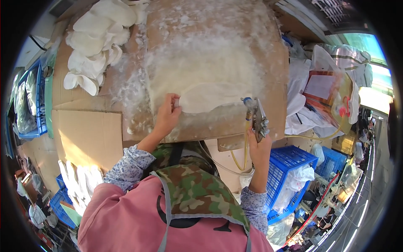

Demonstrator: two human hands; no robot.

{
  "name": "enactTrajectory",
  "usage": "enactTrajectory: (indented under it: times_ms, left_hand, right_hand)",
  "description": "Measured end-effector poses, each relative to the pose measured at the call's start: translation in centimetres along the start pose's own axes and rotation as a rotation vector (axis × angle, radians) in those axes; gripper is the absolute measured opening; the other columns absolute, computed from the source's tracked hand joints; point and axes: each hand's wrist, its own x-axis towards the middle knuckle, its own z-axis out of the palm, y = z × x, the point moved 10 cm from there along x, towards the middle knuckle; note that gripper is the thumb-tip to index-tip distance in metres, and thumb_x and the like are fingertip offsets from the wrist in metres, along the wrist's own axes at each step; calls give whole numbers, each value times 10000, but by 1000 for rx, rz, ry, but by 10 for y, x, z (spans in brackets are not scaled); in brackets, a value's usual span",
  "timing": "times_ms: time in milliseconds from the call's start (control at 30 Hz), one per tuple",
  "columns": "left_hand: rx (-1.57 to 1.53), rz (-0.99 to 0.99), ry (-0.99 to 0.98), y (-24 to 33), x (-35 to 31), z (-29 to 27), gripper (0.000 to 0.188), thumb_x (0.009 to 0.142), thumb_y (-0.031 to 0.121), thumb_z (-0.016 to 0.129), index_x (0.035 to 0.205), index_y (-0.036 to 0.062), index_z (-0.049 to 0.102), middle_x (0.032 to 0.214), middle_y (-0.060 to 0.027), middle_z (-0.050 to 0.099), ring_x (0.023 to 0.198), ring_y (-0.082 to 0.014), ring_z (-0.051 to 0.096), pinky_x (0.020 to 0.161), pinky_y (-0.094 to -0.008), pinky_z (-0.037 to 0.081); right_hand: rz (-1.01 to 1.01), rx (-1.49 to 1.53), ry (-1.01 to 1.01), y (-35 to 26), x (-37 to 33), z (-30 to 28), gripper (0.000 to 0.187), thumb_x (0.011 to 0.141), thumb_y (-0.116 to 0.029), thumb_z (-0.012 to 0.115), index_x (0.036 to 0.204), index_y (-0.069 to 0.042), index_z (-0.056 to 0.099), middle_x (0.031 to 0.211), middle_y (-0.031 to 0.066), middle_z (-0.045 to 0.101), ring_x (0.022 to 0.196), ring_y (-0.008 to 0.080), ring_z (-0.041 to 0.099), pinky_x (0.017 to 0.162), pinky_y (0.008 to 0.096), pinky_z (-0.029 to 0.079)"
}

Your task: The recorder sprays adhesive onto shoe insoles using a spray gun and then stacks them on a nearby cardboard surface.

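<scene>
A pale, elongated flat piece shaped like an insole (214, 97) lies on the fuzz-covered cardboard in front of me. My left hand (168, 115) pinches its left end between thumb and fingers. At the right end, my right hand (260, 145) is wrapped round the handle of a metal spray gun (262, 119), its nozzle pointing up and away from me. A blue-capped fitting (247, 101) sits at the gun's left side, and a yellow hose (245, 149) hangs down from it.
Similar cream pieces (98, 42) are heaped at the far left of the cardboard-covered table (268, 63). A cardboard sheet (88, 134) lies nearer on the left, with more white pieces (79, 180) below it. Blue crates (289, 168) stand at the right, beneath plastic bags (298, 96).
</scene>
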Motion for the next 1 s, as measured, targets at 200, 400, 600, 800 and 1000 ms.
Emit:
enactTrajectory:
  times_ms: [200, 400, 600, 800, 1000]
  left_hand:
    - [-11, 63, 8, 8, 0, -1, 338, 829, -15, 584, 1146, 35, 476, 912, -97, 568, 730, -164, 574, 665, -292, 468]
    - [7, 34, 24, 14, -2, -2, 328, 830, -19, 583, 1139, 29, 482, 932, -114, 573, 725, -170, 582, 666, -292, 474]
    - [24, 58, 30, 17, -4, -2, 328, 831, -14, 582, 1141, 29, 483, 951, -127, 577, 746, -185, 610, 674, -295, 483]
    - [49, 100, 65, 17, -7, -4, 320, 832, 19, 587, 1138, 36, 492, 957, -136, 584, 758, -208, 616, 676, -316, 492]
    - [91, 82, 74, 18, -8, -4, 335, 834, 15, 594, 1155, 26, 497, 1014, -129, 588, 847, -188, 624, 755, -288, 517]
  right_hand:
    - [33, -30, 43, 7, 3, -13, 218, 884, -130, 599, 1054, 3, 567, 808, 144, 642, 714, 245, 616, 677, 347, 478]
    - [19, -52, 74, 9, 0, -18, 240, 873, -146, 610, 1061, -1, 568, 826, 167, 645, 743, 295, 629, 688, 369, 480]
    - [31, -147, 79, 18, -10, -14, 268, 862, -166, 629, 1070, -7, 572, 850, 188, 648, 768, 348, 628, 692, 399, 480]
    - [-34, 46, -63, -10, -25, 12, 221, 860, -133, 630, 1044, -23, 577, 813, 172, 634, 712, 306, 611, 654, 361, 471]
    - [-131, 49, -289, -51, -44, 43, 160, 867, -91, 607, 1002, -17, 568, 744, 116, 623, 681, 184, 602, 633, 311, 465]
